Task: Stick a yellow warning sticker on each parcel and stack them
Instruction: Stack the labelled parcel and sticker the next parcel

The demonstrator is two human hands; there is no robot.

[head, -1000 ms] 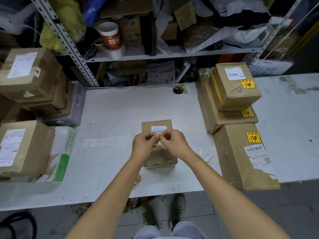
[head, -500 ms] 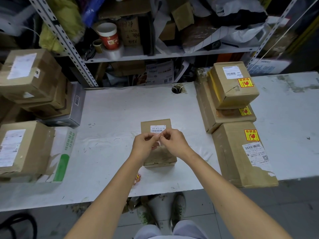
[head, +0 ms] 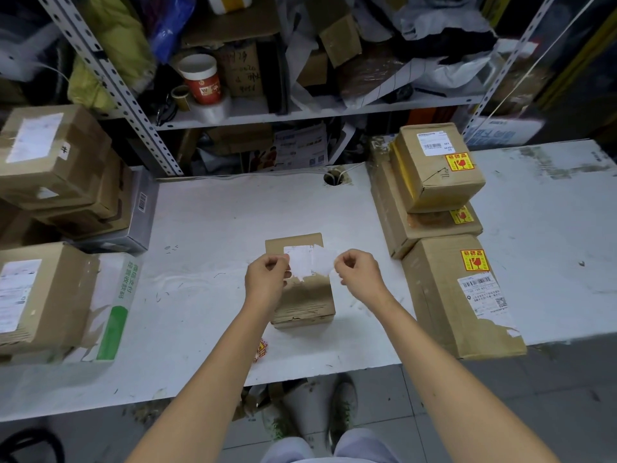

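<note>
The left hand [head: 267, 279] and right hand [head: 359, 275] are held a little apart above a small box [head: 302, 295] that sits on the worktop [head: 207, 262]. The fingers [head: 278, 262] of the left hand are curled and pinch one edge of a white piece of paper [head: 295, 262]. The right-hand fingers [head: 344, 265] pinch a second white piece [head: 325, 260]. Both pieces are blurred and span the gap between the two hands, and whether they are joined cannot be told. The small box lies directly beneath the fingers, its label partly hidden by the paper. To the right of the right fingers stands a long box [head: 460, 305] bearing a yellow sticker [head: 474, 260], and beyond it is a stack of boxes [head: 434, 182], also stickered. Well to the left of the left fingers are more boxes [head: 43, 295].
</note>
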